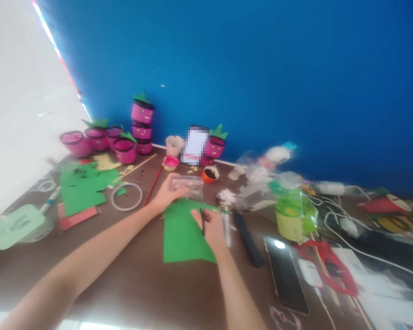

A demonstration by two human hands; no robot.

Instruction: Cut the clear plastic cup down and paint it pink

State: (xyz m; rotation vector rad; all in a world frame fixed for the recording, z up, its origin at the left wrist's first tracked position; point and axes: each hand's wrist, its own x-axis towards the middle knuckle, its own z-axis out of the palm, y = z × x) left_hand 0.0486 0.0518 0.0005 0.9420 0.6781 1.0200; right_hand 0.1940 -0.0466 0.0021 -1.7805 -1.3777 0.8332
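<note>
My left hand [174, 189] is closed on the near left side of a clear plastic box [190, 183], whose contents are too blurred to make out. In my right hand [211, 225] is a pair of scissors [203, 215], its dark handles in my fingers and its blades pointing away from me, close to the box's right end. Beneath both hands lies a sheet of green paper [182, 238] on the brown table [131, 275]. The right hand covers part of the sheet's right side.
Purple cups with green leaf tops [142, 130] stand along the blue wall. To the left are cut green paper [86, 183] and a tape roll [126, 197]. A black phone [285, 275], a yellow-green cup [289, 220] and tangled white cables [347, 224] crowd the right.
</note>
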